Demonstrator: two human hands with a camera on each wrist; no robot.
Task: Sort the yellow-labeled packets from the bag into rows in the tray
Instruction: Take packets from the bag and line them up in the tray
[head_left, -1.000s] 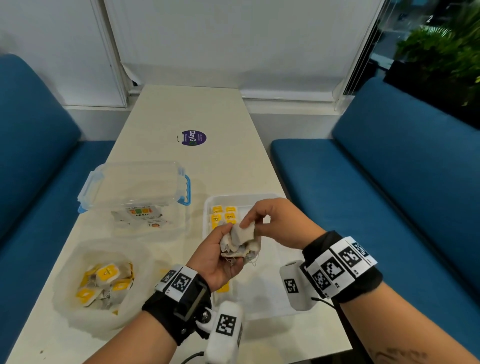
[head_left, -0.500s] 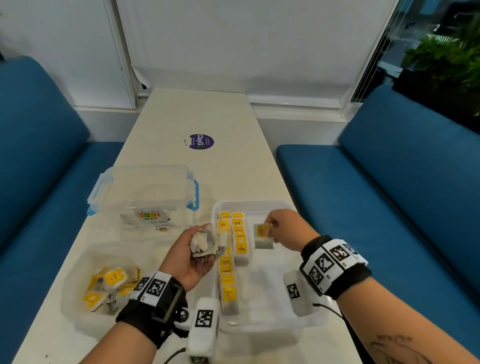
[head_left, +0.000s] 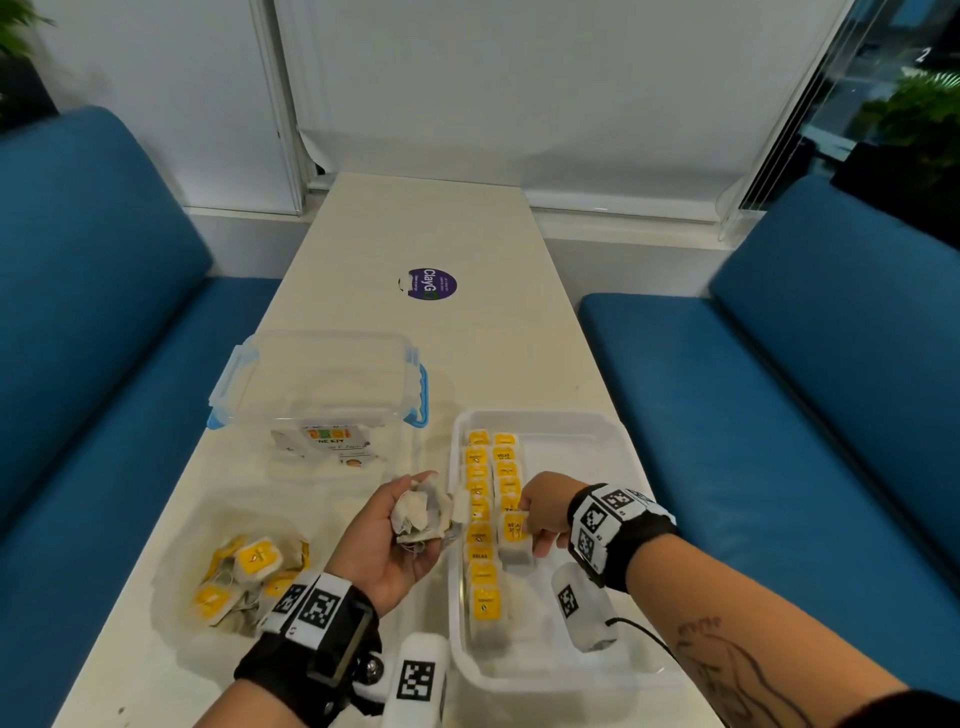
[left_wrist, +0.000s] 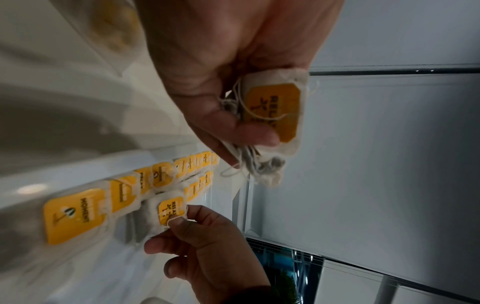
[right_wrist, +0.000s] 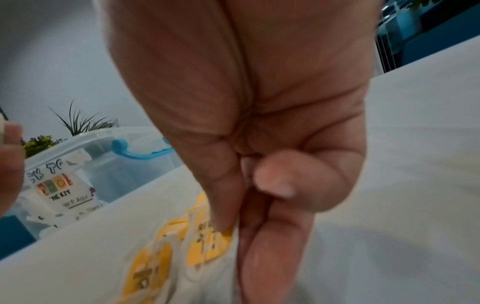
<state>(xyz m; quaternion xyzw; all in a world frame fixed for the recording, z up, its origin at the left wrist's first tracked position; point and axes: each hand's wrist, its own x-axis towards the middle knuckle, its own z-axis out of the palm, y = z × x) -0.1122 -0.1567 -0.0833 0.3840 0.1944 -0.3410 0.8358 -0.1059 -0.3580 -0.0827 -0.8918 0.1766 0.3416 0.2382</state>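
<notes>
My right hand (head_left: 540, 512) pinches a packet (head_left: 515, 540) by its yellow label, low in the tray (head_left: 597, 675). Just beside it, my left hand (head_left: 387, 540) grips a bunch of packets (head_left: 418, 517); the bag (head_left: 228, 571) lies further left on the desk (head_left: 431, 223).

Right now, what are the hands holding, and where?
Right hand pinches one packet by its yellow label end; left hand cups a bunch of packets in its palm.

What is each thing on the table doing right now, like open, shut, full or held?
Clear plastic bag: open, some yellow-labeled packets inside.
White plastic tray: two rows of packets, right part bare.
Clear lidded box with blue clips: lid on.
Left hand: holds a bunch of packets.
Right hand: pinches one packet at the second row.
</notes>
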